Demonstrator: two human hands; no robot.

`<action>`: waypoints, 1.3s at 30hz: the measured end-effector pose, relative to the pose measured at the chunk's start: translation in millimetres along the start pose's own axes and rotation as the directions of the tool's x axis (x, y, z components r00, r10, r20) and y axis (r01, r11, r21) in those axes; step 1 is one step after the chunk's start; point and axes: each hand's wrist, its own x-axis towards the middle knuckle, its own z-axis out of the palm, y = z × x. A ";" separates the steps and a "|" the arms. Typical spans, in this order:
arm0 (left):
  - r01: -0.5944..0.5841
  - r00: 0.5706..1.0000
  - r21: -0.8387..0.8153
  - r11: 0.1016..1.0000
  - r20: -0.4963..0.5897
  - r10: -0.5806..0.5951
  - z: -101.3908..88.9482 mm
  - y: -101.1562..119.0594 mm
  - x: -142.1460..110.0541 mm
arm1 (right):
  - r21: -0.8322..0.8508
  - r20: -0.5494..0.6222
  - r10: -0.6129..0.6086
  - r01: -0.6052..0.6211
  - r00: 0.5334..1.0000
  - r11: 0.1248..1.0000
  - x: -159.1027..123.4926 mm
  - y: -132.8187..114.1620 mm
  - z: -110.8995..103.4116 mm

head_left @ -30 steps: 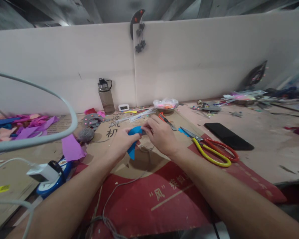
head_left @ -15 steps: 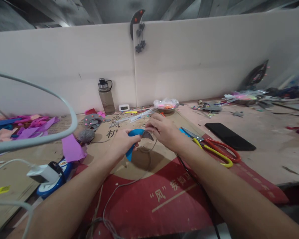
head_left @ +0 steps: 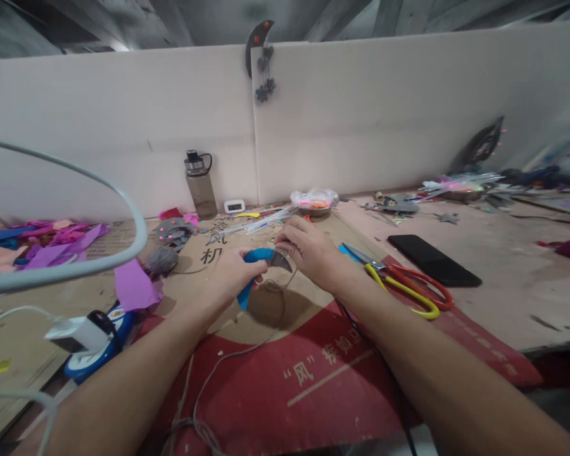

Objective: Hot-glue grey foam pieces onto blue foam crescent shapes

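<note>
My left hand [head_left: 232,271] is closed on a curved blue crescent [head_left: 259,254], whose lower end hangs below the fingers. The crescent's right tip [head_left: 281,261] is dark grey and points to the right. My right hand [head_left: 313,253] is closed in a pinch just above that grey tip. From there a thin grey yarn [head_left: 291,278] loops down between the hands and trails over the red cardboard [head_left: 323,405] towards the front edge. What lies between the right fingertips is mostly hidden, though the yarn leads up to them.
Scissors with red and yellow handles [head_left: 408,291] lie right of my right hand, near a black phone [head_left: 432,259]. A bottle [head_left: 200,190], a grey yarn ball [head_left: 161,259] and purple fabric [head_left: 135,285] are to the left. A white cable [head_left: 137,221] arches across the left foreground.
My right hand has moved slightly right, away from my left, uncovering the crescent's grey tip. The right forearm now covers more of the scissors. Little differs over the last half second.
</note>
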 end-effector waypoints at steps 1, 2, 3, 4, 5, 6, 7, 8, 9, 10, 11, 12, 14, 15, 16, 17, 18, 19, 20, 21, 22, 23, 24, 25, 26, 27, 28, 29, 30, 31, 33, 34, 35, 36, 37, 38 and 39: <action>-0.001 1.000 -0.002 1.000 0.003 0.001 -0.1 0.8 -0.2 | 0.008 -0.003 0.007 -0.007 1.000 1.000 0.5 0.3 0.0; -0.002 1.000 -0.002 1.000 0.008 0.002 -0.2 1.6 -0.4 | 0.016 -0.005 0.012 -0.012 1.000 1.000 0.9 0.6 0.1; -0.003 1.000 0.002 1.000 0.011 0.003 -0.3 2.4 -0.6 | 0.025 -0.011 0.015 -0.015 1.000 1.000 1.2 0.9 0.2; -0.004 1.000 0.008 1.000 0.011 0.004 -0.4 3.2 -0.9 | 0.034 -0.018 0.018 -0.017 1.000 0.999 1.4 1.2 0.3; -0.007 1.000 0.014 1.000 0.012 0.007 -0.5 4.0 -1.3 | 0.044 -0.024 0.021 -0.020 1.000 0.999 1.5 1.3 0.4; -0.014 1.000 0.016 1.000 0.015 0.013 -0.5 4.7 -1.7 | 0.053 -0.029 0.024 -0.023 0.999 0.998 1.6 1.4 0.5; -0.019 1.000 0.012 1.000 0.021 0.019 -0.4 5.3 -2.1 | 0.060 -0.033 0.030 -0.028 0.999 0.998 1.6 1.4 0.5; -0.023 0.999 -0.002 1.000 0.027 0.023 -0.3 5.8 -2.5 | 0.067 -0.036 0.036 -0.033 0.999 0.997 1.7 1.3 0.5; -0.023 0.999 -0.024 0.999 0.037 0.024 0.0 6.2 -2.8 | 0.075 -0.038 0.043 -0.040 0.998 0.996 1.7 1.1 0.4; -0.021 0.999 -0.052 0.998 0.048 0.023 0.2 6.7 -3.0 | 0.084 -0.038 0.052 -0.048 0.998 0.995 1.8 0.9 0.2; -0.016 0.998 -0.078 0.997 0.058 0.020 0.3 7.2 -3.2 | 0.093 -0.039 0.063 -0.059 0.997 0.994 1.9 0.7 0.0; -0.010 0.998 -0.098 0.995 0.064 0.016 0.3 7.9 -3.4 | 0.102 -0.040 0.077 -0.073 0.996 0.992 1.9 0.6 -0.2; -0.010 0.997 -0.117 0.993 0.073 0.019 -0.1 9.8 -3.6 | 0.131 -0.031 0.120 -0.115 0.992 0.985 2.0 1.0 -0.3; -0.017 0.997 -0.120 0.993 0.079 0.026 -0.6 10.9 -3.8 | 0.154 -0.023 0.148 -0.143 0.989 0.978 2.0 1.5 -0.1; -0.027 0.996 -0.122 0.992 0.083 0.038 -1.2 12.0 -4.0 | 0.186 -0.011 0.177 -0.172 0.984 0.968 1.9 2.2 0.2; -0.041 0.995 -0.121 0.992 0.088 0.052 -2.0 12.9 -4.1 | 0.227 0.008 0.204 -0.200 0.979 0.953 1.8 3.1 0.8; -0.057 0.993 -0.116 0.992 0.092 0.068 -2.8 13.6 -4.2 | 0.281 0.038 0.227 -0.228 0.973 0.932 1.6 4.1 1.4; -0.075 0.992 -0.107 0.991 0.094 0.085 -3.6 14.0 -4.2 | 0.346 0.080 0.246 -0.258 0.966 0.902 1.4 5.0 2.2; -0.094 0.990 -0.095 0.991 0.094 0.102 -4.5 14.1 -4.1 | 0.418 0.138 0.262 -0.296 0.955 0.859 1.1 5.8 2.9; -0.110 0.988 -0.081 0.991 0.097 0.118 -5.3 14.0 -3.9 | 0.489 0.207 0.275 -0.343 0.939 0.802 0.7 6.3 3.5; -0.125 0.986 -0.069 0.990 0.100 0.131 -6.2 13.7 -3.6 | 0.549 0.278 0.284 -0.395 0.918 0.737 0.3 6.5 4.0; -0.137 0.984 -0.061 0.989 0.105 0.142 -7.0 13.4 -3.4 | 0.594 0.341 0.289 -0.443 0.895 0.672 -0.1 6.4 4.3; -0.146 0.982 -0.055 0.988 0.108 0.152 -7.7 13.1 -3.1 | 0.624 0.391 0.288 -0.482 0.874 0.615 -0.7 6.2 4.4; -0.156 0.981 -0.047 0.987 0.107 0.160 -8.4 12.9 -2.9 | 0.646 0.426 0.284 -0.508 0.859 0.569 -1.2 5.9 4.3; -0.166 0.980 -0.037 0.985 0.105 0.169 -9.0 12.9 -2.8 | 0.662 0.448 0.276 -0.523 0.851 0.536 -1.8 5.6 4.1; -0.177 0.979 -0.024 0.984 0.101 0.178 -9.6 13.2 -2.9 | 0.673 0.464 0.266 -0.532 0.845 0.514 -2.3 5.3 3.7; -0.188 0.977 -0.006 0.982 0.097 0.188 -10.1 13.6 -3.1 | 0.676 0.481 0.258 -0.542 0.838 0.499 -2.7 5.1 3.3; -0.202 0.975 0.018 0.979 0.094 0.200 -10.6 14.2 -3.3 | 0.673 0.498 0.252 -0.553 0.830 0.490 -3.1 4.9 2.8; -0.220 0.972 0.051 0.974 0.093 0.215 -11.1 14.8 -3.6 | 0.665 0.516 0.248 -0.566 0.820 0.488 -3.4 4.7 2.3; -0.240 0.968 0.092 0.966 0.097 0.231 -11.6 15.4 -3.7 | 0.650 0.535 0.247 -0.580 0.808 0.491 -3.7 4.5 1.8; -0.296 0.954 0.183 0.938 0.116 0.278 -12.4 15.6 -3.3 | 0.618 0.574 0.248 -0.612 0.780 0.494 -4.1 3.7 0.7; -0.337 0.940 0.221 0.915 0.130 0.315 -12.7 15.1 -2.6 | 0.607 0.595 0.246 -0.628 0.765 0.486 -4.3 3.0 0.2; -0.387 0.921 0.246 0.889 0.142 0.362 -12.9 14.1 -1.6 | 0.601 0.616 0.241 -0.645 0.750 0.473 -4.5 2.3 -0.3; -0.441 0.897 0.257 0.860 0.148 0.416 -12.9 12.8 -0.3 | 0.598 0.633 0.236 -0.659 0.738 0.457 -4.6 1.6 -0.7; -0.493 0.870 0.259 0.831 0.149 0.470 -12.8 11.2 1.1 | 0.600 0.642 0.232 -0.667 0.731 0.440 -4.7 0.9 -1.0; -0.533 0.846 0.256 0.807 0.144 0.513 -12.6 9.7 2.4 | 0.608 0.642 0.231 -0.669 0.731 0.428 -4.8 0.3 -1.1; -0.551 0.834 0.251 0.796 0.131 0.535 -12.2 8.2 3.6 | 0.615 0.635 0.234 -0.665 0.736 0.422 -4.7 -0.2 -1.1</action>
